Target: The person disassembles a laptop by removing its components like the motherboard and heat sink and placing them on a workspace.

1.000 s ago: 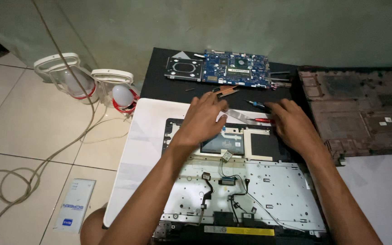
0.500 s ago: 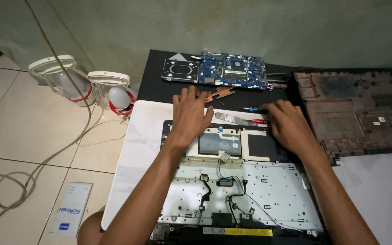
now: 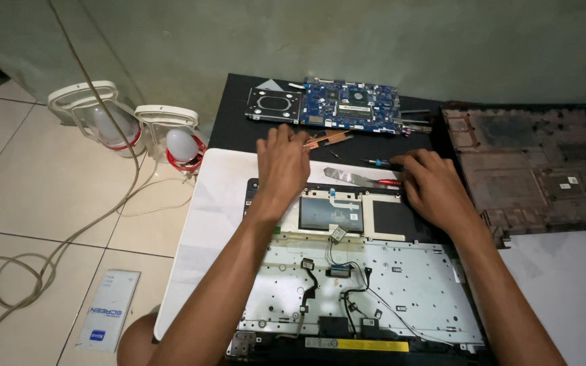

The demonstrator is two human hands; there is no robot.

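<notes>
- Laptop base [image 3: 374, 298], opened with its metal plate and wires bare, lies on a white sheet [image 3: 205, 224] in front of the person.
- Two white lamps [image 3: 137, 129] and a cable sit on the floor tiles at far left.
- Left hand [image 3: 283, 166] rests flat, fingers loosely spread, on the base's far-left corner, holding nothing.
- Blue circuit board [image 3: 347, 105] lies beyond on the black mat.
- Right hand [image 3: 432, 183] curls over the far-right edge, beside a red-tipped screwdriver [image 3: 381, 164]; whether it grips anything I cannot tell.
- Dark bottom cover [image 3: 544, 169] lies at right.
</notes>
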